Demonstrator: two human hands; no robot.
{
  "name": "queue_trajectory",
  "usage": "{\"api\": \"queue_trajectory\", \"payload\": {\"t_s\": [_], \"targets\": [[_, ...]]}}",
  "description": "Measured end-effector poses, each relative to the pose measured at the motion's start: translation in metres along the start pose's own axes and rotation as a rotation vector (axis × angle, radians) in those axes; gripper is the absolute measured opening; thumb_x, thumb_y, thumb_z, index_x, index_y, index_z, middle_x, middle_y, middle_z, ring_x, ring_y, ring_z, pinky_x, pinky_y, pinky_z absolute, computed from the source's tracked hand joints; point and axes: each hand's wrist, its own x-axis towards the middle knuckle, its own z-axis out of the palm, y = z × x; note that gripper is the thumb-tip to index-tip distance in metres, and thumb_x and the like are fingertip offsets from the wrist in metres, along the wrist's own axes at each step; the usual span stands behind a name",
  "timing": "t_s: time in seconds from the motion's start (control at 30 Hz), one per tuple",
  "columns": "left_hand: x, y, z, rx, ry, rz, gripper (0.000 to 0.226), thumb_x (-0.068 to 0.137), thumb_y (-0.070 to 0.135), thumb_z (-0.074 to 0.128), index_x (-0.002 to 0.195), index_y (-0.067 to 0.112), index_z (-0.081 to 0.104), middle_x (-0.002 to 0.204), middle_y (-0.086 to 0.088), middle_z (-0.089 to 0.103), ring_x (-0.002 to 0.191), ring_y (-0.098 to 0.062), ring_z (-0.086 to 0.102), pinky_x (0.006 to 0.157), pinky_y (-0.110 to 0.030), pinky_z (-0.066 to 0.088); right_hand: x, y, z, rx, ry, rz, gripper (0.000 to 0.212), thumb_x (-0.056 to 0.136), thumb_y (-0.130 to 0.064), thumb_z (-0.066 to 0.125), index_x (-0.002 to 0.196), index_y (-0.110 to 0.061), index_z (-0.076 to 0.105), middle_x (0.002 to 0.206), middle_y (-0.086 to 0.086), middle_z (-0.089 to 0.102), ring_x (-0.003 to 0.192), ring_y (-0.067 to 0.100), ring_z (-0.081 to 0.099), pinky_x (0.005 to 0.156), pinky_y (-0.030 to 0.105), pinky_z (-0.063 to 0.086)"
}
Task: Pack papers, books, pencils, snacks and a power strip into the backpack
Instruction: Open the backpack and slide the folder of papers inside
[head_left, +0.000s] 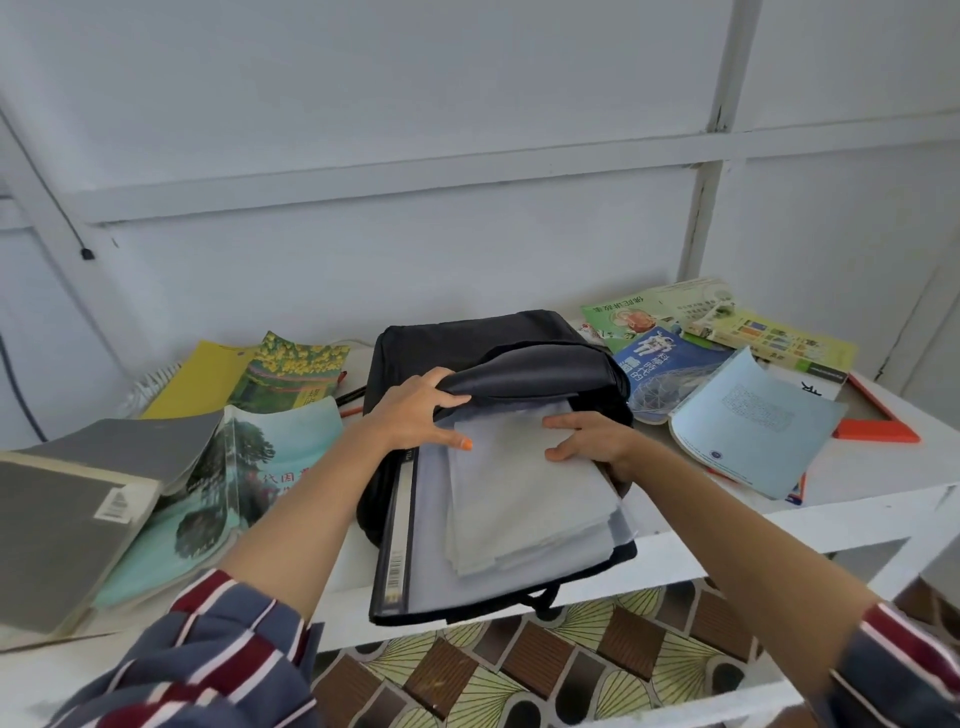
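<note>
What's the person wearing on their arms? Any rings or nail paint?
The left sleeve and right sleeve are blue-grey cloth with dark red and white stripes. The left grip has an orange thumbnail. No rings or watch show.

I see the backpack (467, 338) lying mid-worktop (857, 483), its mouth towards me. The papers (519, 493) sit on a folder (405, 519), both half inside the mouth and half out towards the near edge. My left hand (415, 410) holds the flap above them, and my right hand (592, 436) rests on the papers. The left books (208, 467) and right books (727, 364) flank the backpack, with pencils (353, 397) between the left books and the backpack.
</note>
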Motion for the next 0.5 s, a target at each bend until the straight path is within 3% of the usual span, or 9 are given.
{"api": "queue_trajectory", "payload": {"t_s": [0.23, 0.37, 0.43, 0.5], "targets": [[0.002, -0.005, 0.003, 0.012, 0.013, 0.008, 0.073, 0.073, 0.053, 0.070, 0.137, 0.025, 0.048, 0.152, 0.003, 0.024, 0.135, -0.022, 0.030, 0.107, -0.043, 0.034, 0.009, 0.012, -0.009, 0.070, -0.099, -0.049, 0.055, 0.084, 0.007, 0.058, 0.135, -0.013, 0.048, 0.126, 0.011, 0.049, 0.104, 0.031, 0.057, 0.089, 0.037, 0.048], [-0.001, -0.004, 0.004, 0.011, 0.016, 0.009, 0.073, 0.073, 0.052, 0.070, 0.137, 0.024, 0.047, 0.153, 0.001, 0.023, 0.137, -0.023, 0.028, 0.109, -0.043, 0.031, 0.020, 0.011, -0.006, 0.115, 0.048, -0.072, 0.055, 0.082, 0.009, 0.060, 0.133, -0.009, 0.048, 0.127, 0.012, 0.047, 0.098, 0.030, 0.057, 0.084, 0.034, 0.048], [-0.002, -0.003, 0.003, 0.003, 0.016, 0.003, 0.074, 0.073, 0.052, 0.071, 0.137, 0.024, 0.047, 0.153, 0.001, 0.023, 0.137, -0.023, 0.027, 0.109, -0.043, 0.030, 0.026, 0.010, -0.003, 0.065, 0.120, -0.087, 0.056, 0.081, 0.004, 0.064, 0.134, -0.007, 0.047, 0.132, 0.018, 0.049, 0.105, 0.030, 0.056, 0.084, 0.030, 0.045], [-0.002, -0.002, 0.001, -0.001, 0.009, -0.004, 0.074, 0.073, 0.052, 0.071, 0.137, 0.025, 0.047, 0.152, 0.001, 0.024, 0.137, -0.023, 0.027, 0.109, -0.042, 0.029, 0.029, 0.009, -0.005, -0.179, 0.170, -0.119, 0.059, 0.082, -0.008, 0.069, 0.136, -0.007, 0.045, 0.138, 0.015, 0.044, 0.121, 0.027, 0.048, 0.090, 0.027, 0.041]]}}
